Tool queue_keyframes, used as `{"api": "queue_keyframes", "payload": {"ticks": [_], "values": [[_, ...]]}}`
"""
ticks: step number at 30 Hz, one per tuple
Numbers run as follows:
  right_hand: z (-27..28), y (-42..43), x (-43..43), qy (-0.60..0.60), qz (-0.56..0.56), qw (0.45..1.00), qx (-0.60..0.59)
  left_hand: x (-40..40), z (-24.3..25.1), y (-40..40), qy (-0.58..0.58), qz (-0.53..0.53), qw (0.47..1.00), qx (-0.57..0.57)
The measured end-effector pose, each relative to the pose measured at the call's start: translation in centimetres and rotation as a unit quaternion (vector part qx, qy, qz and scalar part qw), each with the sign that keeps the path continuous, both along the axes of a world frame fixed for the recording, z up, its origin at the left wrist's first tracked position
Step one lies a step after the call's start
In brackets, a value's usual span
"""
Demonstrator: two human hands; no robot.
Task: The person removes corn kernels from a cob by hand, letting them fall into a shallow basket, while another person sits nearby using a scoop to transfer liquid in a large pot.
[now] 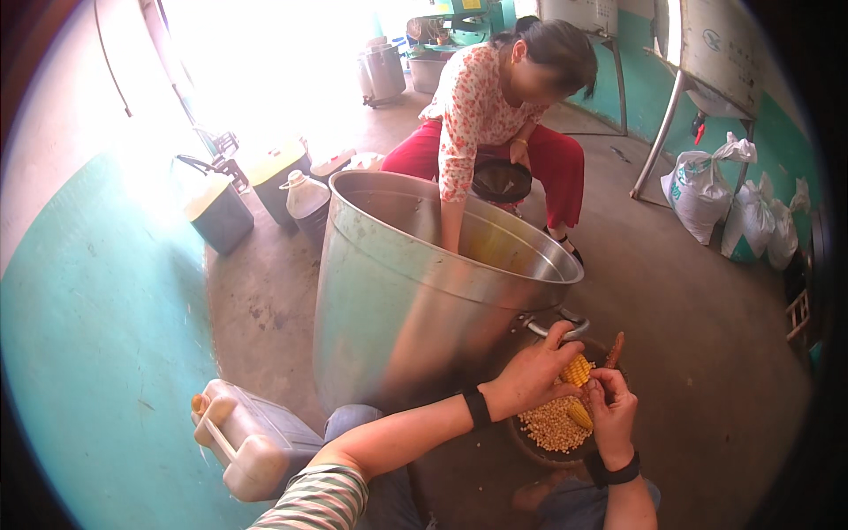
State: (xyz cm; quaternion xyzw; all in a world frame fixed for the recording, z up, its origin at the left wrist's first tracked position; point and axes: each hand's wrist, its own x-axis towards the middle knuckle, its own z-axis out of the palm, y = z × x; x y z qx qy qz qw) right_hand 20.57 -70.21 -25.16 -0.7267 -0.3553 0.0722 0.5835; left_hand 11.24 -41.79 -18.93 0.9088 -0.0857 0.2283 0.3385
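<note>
My left hand point(540, 371) grips a yellow corn cob point(576, 370) above a round basin point(530, 450). The fingers of my right hand point(611, 401) pinch at the cob's near side. Loose pale-yellow kernels point(551, 424) cover part of the basin's bottom. Another piece of yellow corn point(580, 416) lies on them. A bare reddish cob point(616, 350) leans up at the basin's far rim. My hands and forearms hide part of the basin.
A tall metal pot point(397, 311) stands before me, its side handle point(563, 326) beside my left hand. Opposite, a seated person point(464, 112) reaches one arm into it. A plastic jerrycan point(255, 444) is at my left. White sacks point(699, 192) sit by the right wall.
</note>
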Motion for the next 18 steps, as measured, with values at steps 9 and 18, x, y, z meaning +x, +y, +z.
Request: {"api": "queue_keyframes", "payload": {"ticks": [9, 18], "values": [[-0.2, 1.3, 0.1, -0.102, -0.072, 0.991, -0.055, -0.1, 0.0, -0.4, -0.015, -0.007, 1.0, -0.004], [0.0, 0.6, 0.4, -0.078, -0.086, 0.992, -0.052, -0.3, 0.1, -0.3, -0.008, 0.003, 1.0, -0.024]]}}
